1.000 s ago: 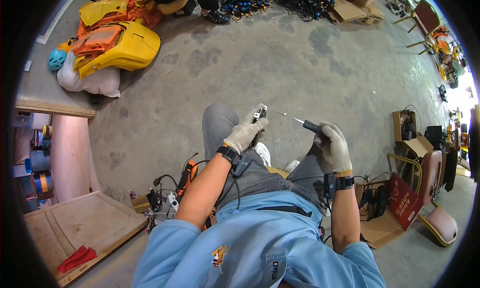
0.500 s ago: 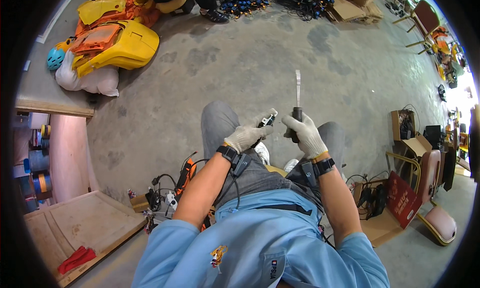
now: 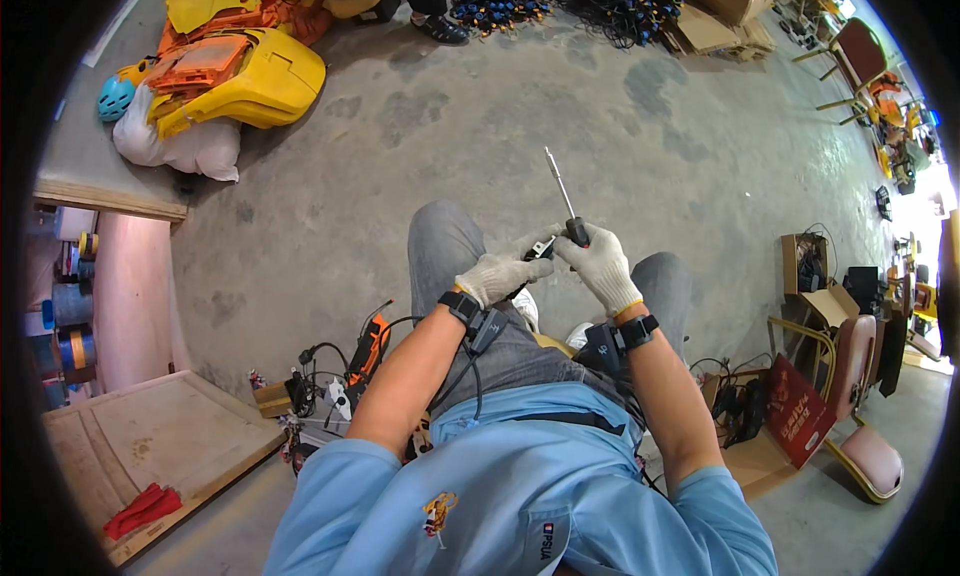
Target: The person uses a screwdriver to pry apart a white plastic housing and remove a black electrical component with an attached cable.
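Observation:
My left hand [image 3: 500, 276], in a knitted whitish glove, is closed on a small black part with a pale metallic or white piece [image 3: 542, 247]; its exact kind does not show. Gloved likewise, my right hand [image 3: 603, 266] grips a screwdriver [image 3: 560, 186] by its black handle. The slim metal shaft points away from me and slightly left, its tip in the air. Both hands are close together above my lap, with the right fingers beside the small part, and whether they touch it I cannot tell.
Cables and an orange-and-black object [image 3: 371, 350] lie by my left side. To my right are an open carton [image 3: 765, 464] and a tipped chair [image 3: 858, 366]. Yellow plastic covers [image 3: 265, 81] are piled far left; bundled cables [image 3: 625, 6] lie far ahead near a person's foot [image 3: 440, 29].
The screwdriver has tilted left from nearly straight ahead, and its shaft is sharper now. My right hand has moved slightly left, closer to the small part in my left hand.

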The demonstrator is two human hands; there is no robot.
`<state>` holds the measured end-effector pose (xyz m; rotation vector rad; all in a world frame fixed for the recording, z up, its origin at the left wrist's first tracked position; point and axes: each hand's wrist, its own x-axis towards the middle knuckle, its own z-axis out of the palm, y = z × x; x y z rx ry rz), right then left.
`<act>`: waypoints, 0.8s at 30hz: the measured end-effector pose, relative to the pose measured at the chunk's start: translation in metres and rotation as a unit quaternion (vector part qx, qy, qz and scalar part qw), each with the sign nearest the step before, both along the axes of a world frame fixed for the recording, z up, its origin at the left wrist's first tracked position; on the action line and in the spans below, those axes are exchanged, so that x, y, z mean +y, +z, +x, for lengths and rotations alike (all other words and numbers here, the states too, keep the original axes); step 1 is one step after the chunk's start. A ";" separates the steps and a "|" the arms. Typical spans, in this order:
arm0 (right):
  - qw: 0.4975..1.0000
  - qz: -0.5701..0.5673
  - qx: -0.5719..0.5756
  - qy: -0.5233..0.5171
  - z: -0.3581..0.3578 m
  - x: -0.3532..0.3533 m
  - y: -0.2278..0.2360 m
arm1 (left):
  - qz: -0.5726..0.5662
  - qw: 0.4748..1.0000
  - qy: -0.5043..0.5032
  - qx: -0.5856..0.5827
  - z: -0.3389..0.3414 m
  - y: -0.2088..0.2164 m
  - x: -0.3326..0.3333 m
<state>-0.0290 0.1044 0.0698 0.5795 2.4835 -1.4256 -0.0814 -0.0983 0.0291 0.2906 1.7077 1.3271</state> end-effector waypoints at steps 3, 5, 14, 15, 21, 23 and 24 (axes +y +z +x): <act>1.000 0.007 0.017 0.001 0.001 0.003 -0.010 | 0.016 1.000 -0.007 0.000 -0.001 -0.007 0.003; 1.000 0.003 0.026 0.007 0.001 0.004 -0.013 | 0.021 1.000 -0.016 0.001 -0.003 -0.011 0.003; 0.999 0.002 0.037 -0.012 -0.004 0.003 -0.010 | -0.029 0.995 -0.053 0.080 -0.010 0.006 0.007; 0.999 0.003 0.044 -0.006 -0.003 0.005 -0.014 | -0.003 0.990 -0.046 0.134 -0.007 0.002 0.007; 0.999 0.007 0.038 -0.022 0.011 0.003 -0.029 | -0.003 0.989 -0.063 0.136 0.003 -0.018 0.005; 1.000 0.009 0.010 -0.019 0.016 0.000 -0.030 | -0.036 0.998 -0.025 0.045 0.007 -0.003 0.006; 0.999 0.009 -0.031 -0.016 0.017 -0.003 -0.027 | -0.037 0.998 -0.021 0.053 0.010 -0.006 0.004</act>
